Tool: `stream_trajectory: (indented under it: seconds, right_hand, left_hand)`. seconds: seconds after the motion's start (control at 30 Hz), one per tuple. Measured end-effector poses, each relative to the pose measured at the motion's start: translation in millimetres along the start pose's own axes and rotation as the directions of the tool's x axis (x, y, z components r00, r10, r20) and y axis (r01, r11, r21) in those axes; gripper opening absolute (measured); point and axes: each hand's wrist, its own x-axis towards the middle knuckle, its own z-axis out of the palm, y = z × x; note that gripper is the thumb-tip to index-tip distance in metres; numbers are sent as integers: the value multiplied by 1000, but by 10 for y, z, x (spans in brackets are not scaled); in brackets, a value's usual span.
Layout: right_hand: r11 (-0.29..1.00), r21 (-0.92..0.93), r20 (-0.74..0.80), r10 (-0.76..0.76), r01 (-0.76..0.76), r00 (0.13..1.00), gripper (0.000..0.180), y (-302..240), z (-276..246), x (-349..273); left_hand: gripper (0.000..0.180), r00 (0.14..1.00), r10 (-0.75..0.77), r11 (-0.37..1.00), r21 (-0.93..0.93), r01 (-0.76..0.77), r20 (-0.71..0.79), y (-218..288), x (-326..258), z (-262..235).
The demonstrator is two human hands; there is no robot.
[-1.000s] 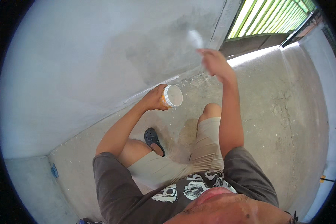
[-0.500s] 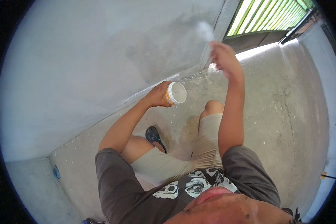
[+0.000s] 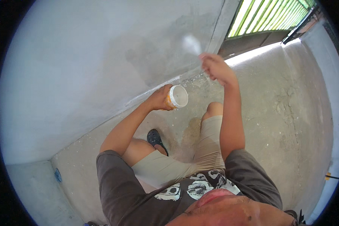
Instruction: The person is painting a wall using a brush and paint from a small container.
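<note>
My left hand point(image 3: 160, 100) wraps a white tub point(image 3: 177, 96) near the grey wall point(image 3: 83, 64), right hand point(image 3: 214, 67) pinching a blurred tool point(image 3: 192, 43) against it.

We see a matt, smooth grey wall point(image 3: 83, 67) at upper left, with a patchy, mottled stretch near its base. The floor point(image 3: 282, 113) on the right is rough, cracked concrete. The tub point(image 3: 177, 96) at centre looks like smooth plastic with a white lid; the shorts point(image 3: 203, 150) are plain cloth.

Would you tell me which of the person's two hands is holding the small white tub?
The left hand grips the tub; the right hand holds a blurred pale tool by the wall.
</note>
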Motion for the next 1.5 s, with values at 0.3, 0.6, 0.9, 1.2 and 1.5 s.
stream_trajectory:
  seconds: [0.3,0.6,0.9,1.2,1.5]
  right_hand:
    - [994,106,-138,37,-23,990,37,50,-63,127]
    - [976,190,95,91,-107,991,48,-160,-106,-335]
    - [1000,9,301,22,-26,953,41,-415,832,-146]
    - [967,253,11,-10,7,1000,40,-262,66,243]
    - [940,290,-345,-72,180,936,29,532,-522,-196]
  left_hand:
    - [106,999,-52,999,-9,52,-12,99,44,-51]
    - [106,998,-64,998,-25,64,-17,24,-61,-30]
    - [107,993,-114,991,-72,114,4,105,3,-22]
    - [109,992,-116,992,-42,118,50,162,107,-40]
    - [109,999,-44,999,-6,43,-7,24,52,-22]
